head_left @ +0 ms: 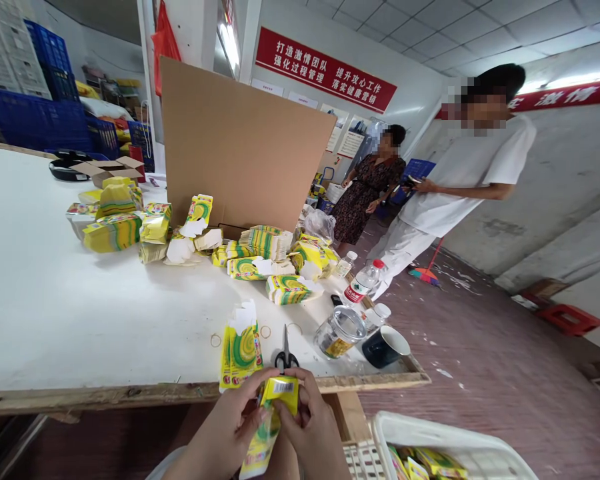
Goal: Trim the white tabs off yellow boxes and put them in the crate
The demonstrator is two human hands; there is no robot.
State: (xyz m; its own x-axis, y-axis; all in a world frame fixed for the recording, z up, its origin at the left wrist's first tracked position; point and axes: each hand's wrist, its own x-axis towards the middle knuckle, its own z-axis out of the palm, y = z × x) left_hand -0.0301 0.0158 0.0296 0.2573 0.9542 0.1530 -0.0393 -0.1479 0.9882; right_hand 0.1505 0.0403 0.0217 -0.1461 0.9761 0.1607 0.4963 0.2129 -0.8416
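Both my hands hold one small yellow-and-green carton [273, 417] below the table's front edge. My left hand [227, 433] grips its left side with the fingers curled. My right hand [315, 433] pinches its right side and top flap. A stack of flat yellow-green cartons [240, 353] lies on the white table [55, 313] just beyond my hands, with black-handled scissors [286, 357] beside it. Loose rubber bands [265, 331] lie near the scissors.
Several bundles of the same cartons [260, 257] lie before a large upright cardboard sheet [240, 147]. A glass jar [340, 332], dark mug [386, 345] and water bottle [363, 283] stand at the table's right corner. A white basket [430, 437] holds cartons. Two people [460, 180] stand at right.
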